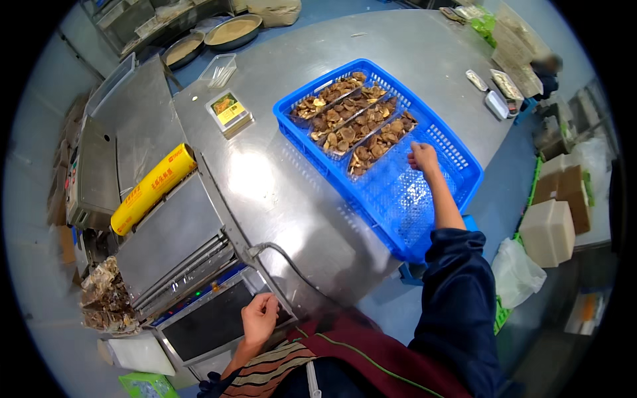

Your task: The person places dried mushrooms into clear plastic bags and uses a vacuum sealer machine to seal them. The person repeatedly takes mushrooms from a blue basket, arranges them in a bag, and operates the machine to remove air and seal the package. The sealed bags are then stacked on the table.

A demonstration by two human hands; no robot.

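Observation:
My right hand (pixel 423 156) reaches over a blue plastic crate (pixel 318 164), close to the nearest of several clear trays of brown mushrooms (pixel 380 142) lined up in its far left part. Its fingers are curled; whether they grip anything is not clear. My left hand (pixel 261 318) hovers with bent fingers over the dark plate (pixel 209 318) of a film wrapping machine, and nothing shows in it. A yellow roll of cling film (pixel 154 189) lies across the back of the machine.
A stack of printed labels (pixel 229 112) and a clear tub of white sticks (pixel 219 72) sit on the steel table (pixel 268 209). A black cable (pixel 293 266) runs from the machine. Small white trays (pixel 506 84) lie at the far right, near another person (pixel 547 74). A white cutting board-like slab (pixel 142 355) is at lower left.

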